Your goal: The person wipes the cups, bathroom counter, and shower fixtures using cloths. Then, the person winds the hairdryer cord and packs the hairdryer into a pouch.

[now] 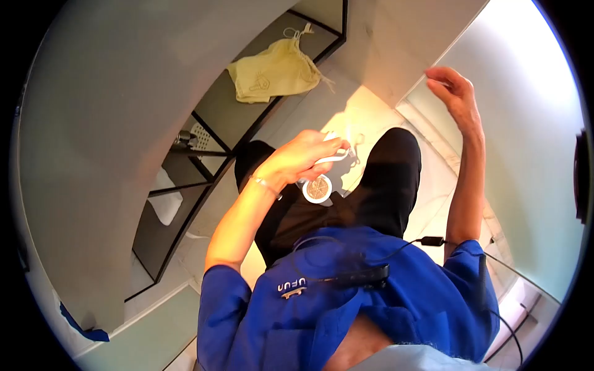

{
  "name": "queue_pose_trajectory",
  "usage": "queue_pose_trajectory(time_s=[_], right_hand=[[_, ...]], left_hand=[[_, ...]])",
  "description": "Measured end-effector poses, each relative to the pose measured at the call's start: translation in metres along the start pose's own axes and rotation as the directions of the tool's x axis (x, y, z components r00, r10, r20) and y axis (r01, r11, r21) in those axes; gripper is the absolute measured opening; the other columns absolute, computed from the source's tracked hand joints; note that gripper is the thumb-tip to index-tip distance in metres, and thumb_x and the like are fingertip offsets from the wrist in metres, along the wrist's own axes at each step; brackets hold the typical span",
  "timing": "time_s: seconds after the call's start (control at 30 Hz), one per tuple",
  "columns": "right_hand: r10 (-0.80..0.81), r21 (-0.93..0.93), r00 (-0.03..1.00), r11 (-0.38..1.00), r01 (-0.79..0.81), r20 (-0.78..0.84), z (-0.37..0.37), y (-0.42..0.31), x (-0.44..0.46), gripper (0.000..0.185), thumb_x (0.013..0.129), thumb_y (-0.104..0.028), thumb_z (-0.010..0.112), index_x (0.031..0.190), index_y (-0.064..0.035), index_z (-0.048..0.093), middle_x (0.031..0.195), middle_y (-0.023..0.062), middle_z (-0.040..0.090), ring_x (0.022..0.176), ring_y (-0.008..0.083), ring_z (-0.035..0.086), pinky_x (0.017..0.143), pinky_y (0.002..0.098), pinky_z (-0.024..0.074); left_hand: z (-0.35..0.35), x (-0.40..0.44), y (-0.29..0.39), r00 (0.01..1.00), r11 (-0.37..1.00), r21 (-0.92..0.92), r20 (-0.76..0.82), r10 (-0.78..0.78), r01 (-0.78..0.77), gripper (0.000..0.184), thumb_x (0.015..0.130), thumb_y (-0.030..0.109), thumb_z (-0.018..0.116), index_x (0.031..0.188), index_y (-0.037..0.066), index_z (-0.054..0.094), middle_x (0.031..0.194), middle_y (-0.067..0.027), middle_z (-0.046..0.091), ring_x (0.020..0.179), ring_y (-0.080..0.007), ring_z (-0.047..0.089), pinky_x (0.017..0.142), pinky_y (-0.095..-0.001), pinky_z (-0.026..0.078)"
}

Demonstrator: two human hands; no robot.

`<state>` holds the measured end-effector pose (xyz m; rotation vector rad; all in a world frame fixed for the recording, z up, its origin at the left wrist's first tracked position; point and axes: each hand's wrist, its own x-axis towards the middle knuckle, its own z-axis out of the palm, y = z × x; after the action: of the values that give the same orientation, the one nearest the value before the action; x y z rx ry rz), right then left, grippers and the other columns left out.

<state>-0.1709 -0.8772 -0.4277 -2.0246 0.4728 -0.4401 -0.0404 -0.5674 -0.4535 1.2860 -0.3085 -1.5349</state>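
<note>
My left hand (303,154) is closed around a white hair dryer (317,188), held low between my knees. Its round end with a gold-brown grille faces up below my fingers. A loop of white cord (334,159) shows at the fingertips; my hand covers most of the handle. My right hand (456,96) is raised at the right with fingers bent and a gap between thumb and forefinger, and nothing shows in it. Its fingertips are near the edge of the frosted glass panel (526,123); I cannot tell whether they touch it.
On the black-framed shelf (216,114) at the left lies a pale yellow drawstring bag (272,71). Lower compartments hold a white cloth-like item (166,204) and a metallic object (184,139). My black-trousered knees flank the marble floor (371,117). A black cable (402,247) crosses my blue shirt.
</note>
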Motion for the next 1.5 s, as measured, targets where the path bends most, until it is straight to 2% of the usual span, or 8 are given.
queue_pose_trajectory(time_s=[0.17, 0.27, 0.57, 0.97, 1.03, 1.17, 1.2, 1.5], right_hand=[[-0.449, 0.223, 0.672, 0.89, 0.399, 0.589, 0.116, -0.061, -0.046, 0.073, 0.064, -0.013, 0.081, 0.128, -0.003, 0.048, 0.121, 0.0089, 0.056, 0.113, 0.018, 0.051, 0.094, 0.0314, 0.0428], [-0.157, 0.315, 0.748, 0.946, -0.073, 0.644, 0.129, -0.032, -0.049, 0.071, 0.067, -0.014, 0.08, 0.128, -0.001, 0.046, 0.116, 0.0092, 0.057, 0.111, 0.017, 0.051, 0.094, 0.0305, 0.0424], [-0.242, 0.238, 0.907, 0.957, 0.165, 0.345, 0.127, -0.065, -0.059, 0.029, 0.087, -0.012, 0.058, 0.114, -0.0015, 0.059, 0.079, 0.0098, 0.065, 0.072, 0.0134, 0.061, 0.065, 0.0271, 0.0479], [-0.371, 0.177, 0.712, 0.926, 0.333, 0.597, 0.122, -0.084, -0.029, 0.019, 0.089, -0.008, 0.053, 0.103, 0.0024, 0.061, 0.086, 0.0127, 0.064, 0.075, 0.0212, 0.06, 0.068, 0.0331, 0.048], [-0.361, 0.106, 0.727, 0.922, 0.372, 0.585, 0.125, -0.072, -0.028, 0.018, 0.088, -0.008, 0.056, 0.103, 0.0017, 0.061, 0.089, 0.0124, 0.065, 0.077, 0.022, 0.06, 0.069, 0.0335, 0.0484], [-0.301, 0.112, 0.77, 0.95, 0.29, 0.562, 0.122, -0.062, -0.031, 0.018, 0.087, -0.009, 0.059, 0.102, 0.0008, 0.061, 0.09, 0.0122, 0.066, 0.079, 0.0226, 0.061, 0.071, 0.0334, 0.0485], [-0.342, 0.14, 0.775, 0.938, 0.318, 0.531, 0.122, -0.059, -0.034, 0.018, 0.086, -0.009, 0.059, 0.102, -0.001, 0.062, 0.088, 0.0135, 0.065, 0.079, 0.0245, 0.061, 0.07, 0.0343, 0.048], [-0.294, 0.103, 0.794, 0.953, 0.283, 0.532, 0.124, -0.05, -0.026, 0.019, 0.086, -0.014, 0.06, 0.102, -0.0037, 0.063, 0.084, 0.0114, 0.066, 0.076, 0.0213, 0.061, 0.069, 0.0319, 0.0477]], left_hand=[[0.014, 0.013, 0.01, 0.984, 1.0, -0.014, 0.177, -0.013, 0.015, 0.036, 0.095, 0.033, 0.054, 0.098, -0.001, 0.061, 0.051, 0.0036, 0.038, 0.04, -0.0032, 0.029, 0.036, -0.0213, 0.017], [-0.004, 0.002, 0.01, 0.974, 0.991, -0.056, 0.185, 0.127, -0.119, 0.039, 0.091, 0.035, 0.059, 0.099, -0.004, 0.059, 0.053, 0.0015, 0.044, 0.04, -0.0029, 0.031, 0.037, -0.0195, 0.02], [-0.011, 0.003, 0.003, 0.816, 0.816, 0.263, -0.144, 0.56, -0.514, 0.062, 0.078, -0.003, 0.065, 0.131, -0.007, 0.033, 0.116, -0.016, 0.058, 0.101, -0.0188, 0.06, 0.092, -0.0302, 0.047], [-0.009, -0.012, 0.005, 0.913, 0.987, 0.055, 0.39, 0.12, -0.153, 0.032, 0.086, 0.019, 0.062, 0.108, -0.005, 0.057, 0.088, -0.0087, 0.064, 0.07, -0.0172, 0.063, 0.054, -0.0245, 0.052], [-0.023, 0.002, 0.007, 0.979, 0.774, 0.602, 0.163, 0.12, -0.195, 0.023, 0.087, 0.012, 0.059, 0.102, -0.005, 0.057, 0.085, -0.0099, 0.062, 0.065, -0.0181, 0.063, 0.054, -0.0262, 0.052], [-0.014, 0.001, 0.02, 0.996, 0.579, 0.813, 0.006, 0.087, -0.055, 0.018, 0.086, 0.008, 0.057, 0.098, -0.005, 0.057, 0.08, -0.0096, 0.061, 0.067, -0.015, 0.062, 0.058, -0.0291, 0.05], [-0.021, 0.009, 0.004, 0.883, 0.355, 0.86, 0.202, 0.424, -0.367, 0.017, 0.086, 0.008, 0.057, 0.095, -0.005, 0.056, 0.075, -0.0072, 0.059, 0.067, -0.0138, 0.06, 0.06, -0.031, 0.048], [-0.021, 0.013, 0.003, 0.98, 0.929, 0.365, 0.199, -0.022, -0.053, 0.014, 0.083, 0.013, 0.063, 0.09, 0.003, 0.057, 0.065, 0.003, 0.048, 0.054, -0.0053, 0.044, 0.044, -0.0196, 0.031]])
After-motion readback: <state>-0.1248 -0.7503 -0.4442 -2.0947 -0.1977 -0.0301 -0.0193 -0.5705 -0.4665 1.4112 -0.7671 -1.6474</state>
